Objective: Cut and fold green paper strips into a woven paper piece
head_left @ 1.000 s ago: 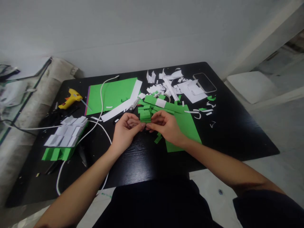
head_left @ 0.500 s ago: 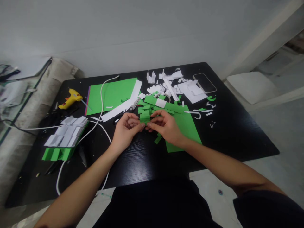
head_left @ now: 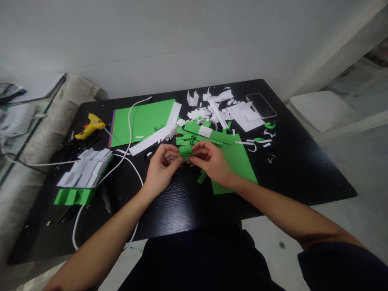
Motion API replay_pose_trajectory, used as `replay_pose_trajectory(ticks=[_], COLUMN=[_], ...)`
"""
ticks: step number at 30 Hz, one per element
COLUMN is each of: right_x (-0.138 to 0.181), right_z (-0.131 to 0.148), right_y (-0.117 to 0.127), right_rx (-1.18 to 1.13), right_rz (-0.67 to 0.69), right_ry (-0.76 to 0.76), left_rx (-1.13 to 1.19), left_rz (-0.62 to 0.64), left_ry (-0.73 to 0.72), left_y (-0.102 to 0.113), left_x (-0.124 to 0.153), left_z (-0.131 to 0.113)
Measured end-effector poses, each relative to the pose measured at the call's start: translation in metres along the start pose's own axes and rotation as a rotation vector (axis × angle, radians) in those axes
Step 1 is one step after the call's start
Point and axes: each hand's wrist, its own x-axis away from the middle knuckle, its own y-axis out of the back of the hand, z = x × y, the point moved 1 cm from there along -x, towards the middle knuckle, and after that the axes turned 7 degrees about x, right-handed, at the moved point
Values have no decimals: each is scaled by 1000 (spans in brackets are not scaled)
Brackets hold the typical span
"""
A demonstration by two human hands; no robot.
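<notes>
One small folded green paper piece (head_left: 186, 150), between the two hands over the middle of the black table (head_left: 303, 173). Left hand (head_left: 162, 166) pinches its left end, thumb to fingers; right hand (head_left: 214, 163) pinches the right end likewise. Just beyond: green strips (head_left: 184, 141). Green sheet (head_left: 238, 161), partly behind right hand. Farther out: white paper scraps, phone (head_left: 262, 106) to the right; yellow glue gun (head_left: 90, 127) well left.

One glue gun (head_left: 90, 127), one phone (head_left: 263, 106)
</notes>
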Motion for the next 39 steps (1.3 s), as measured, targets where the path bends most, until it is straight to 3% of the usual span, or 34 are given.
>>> replay_pose_trajectory(ticks=[10, 23, 28, 39], right_x=[0, 1, 0, -4], right_z=[0, 6, 6, -5], right_y=[-1, 3, 3, 2], right_rx=[21, -5, 16, -74], right_rz=[12, 35, 39, 43], right_ry=[63, 16, 23, -71], left_rx=[-121, -107, -190, 39], left_rz=[24, 64, 7, -34], left_ry=[-88, 0, -21, 28], left_y=[-1, 6, 3, 0], left_x=[0, 0, 3, -1], left_z=[-5, -11, -9, -4])
